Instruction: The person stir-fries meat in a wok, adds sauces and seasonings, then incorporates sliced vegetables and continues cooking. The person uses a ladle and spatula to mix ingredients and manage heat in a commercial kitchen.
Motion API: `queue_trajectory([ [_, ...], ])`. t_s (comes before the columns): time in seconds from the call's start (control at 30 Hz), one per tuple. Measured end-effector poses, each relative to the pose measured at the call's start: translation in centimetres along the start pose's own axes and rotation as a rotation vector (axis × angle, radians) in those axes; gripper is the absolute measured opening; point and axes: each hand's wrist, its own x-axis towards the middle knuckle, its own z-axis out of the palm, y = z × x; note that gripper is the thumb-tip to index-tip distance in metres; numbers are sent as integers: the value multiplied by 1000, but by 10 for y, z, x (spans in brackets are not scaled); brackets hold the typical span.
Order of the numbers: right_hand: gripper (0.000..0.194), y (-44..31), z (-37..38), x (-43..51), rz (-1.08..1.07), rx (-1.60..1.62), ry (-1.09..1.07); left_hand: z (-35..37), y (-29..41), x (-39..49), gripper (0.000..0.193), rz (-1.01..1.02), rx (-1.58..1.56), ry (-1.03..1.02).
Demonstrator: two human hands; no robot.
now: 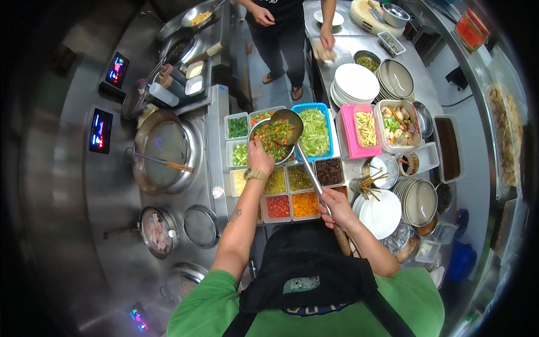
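My right hand (335, 205) is closed round the handle of a long metal ladle (287, 126). The ladle's round bowl sits over the right side of a metal bowl (290, 155) and holds chopped red and green peppers (271, 137). At the metal bowl's left rim is my left hand (260, 159), its fingers partly hidden, so whether they grip the rim or the peppers is unclear. Beside the bowl stands a blue basket (330, 126) of sliced green vegetable. Below are containers of diced red (278, 207) and orange (305, 204) vegetables.
Left are a wok (141, 168) with a spatula (168, 163) across it and a strainer of pale meat strips (158, 234). Stacked white plates (356, 84), a pink container (346, 130) and a cup of sticks (361, 185) stand right. A co-worker (278, 29) stands ahead, one hand on a cloth.
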Motion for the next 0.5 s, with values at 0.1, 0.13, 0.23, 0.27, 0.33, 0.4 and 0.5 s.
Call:
queue_trajectory([
  [0.1,36,18,2,14,-198,-417,88,17,7,11,70,-108,84,-85],
  [0.13,35,25,4,20,-246,-612,175,21,8,14,67,-125,83,-87],
  [0.23,36,35,9,31,-518,-802,250,27,10,24,55,-119,-77,36],
  [0.27,37,35,10,32,-414,-731,219,27,12,25,46,-137,-150,123],
  [0.33,38,30,11,29,-313,-522,124,25,15,24,50,-71,-253,149],
  [0.4,36,22,9,22,-134,-275,52,20,17,20,49,-35,-340,192],
  [0.5,33,11,5,11,-31,10,-16,10,12,10,39,82,-487,347],
])
